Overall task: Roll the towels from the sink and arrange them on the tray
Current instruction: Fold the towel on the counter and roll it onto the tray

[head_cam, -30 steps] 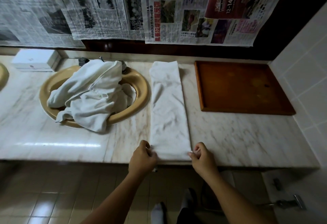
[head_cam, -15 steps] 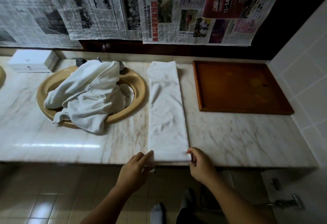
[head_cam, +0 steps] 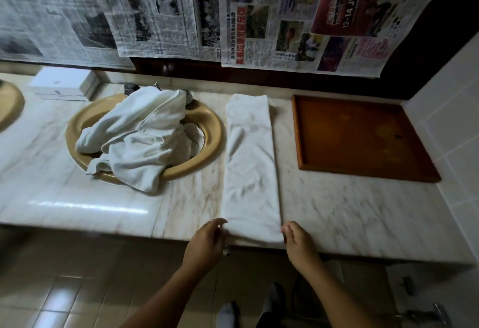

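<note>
White box (head_cam: 61,86): it sat at the back left of the marble counter (head_cam: 350,211).
Sink (head_cam: 210,131): 1 tan round basin, its rim showing around a heap.
Unrolled towels (head_cam: 140,138): a crumpled white heap filled the sink, with 1 end spilling over the near rim onto the counter.
Left hand (head_cam: 206,243): your fingers curved against the folded towel (head_cam: 250,169) at its near left corner; whether they pinched it could not be told.
Folded towel: 1 long flat strip lay between sink and tray (head_cam: 363,141), running from the back to the counter's front edge.
Right hand (head_cam: 300,243): your fingers curled at the near right corner; the grip was unclear.
Tray: brown and wooden, it lay flat at the right, apart from the strip.
</note>
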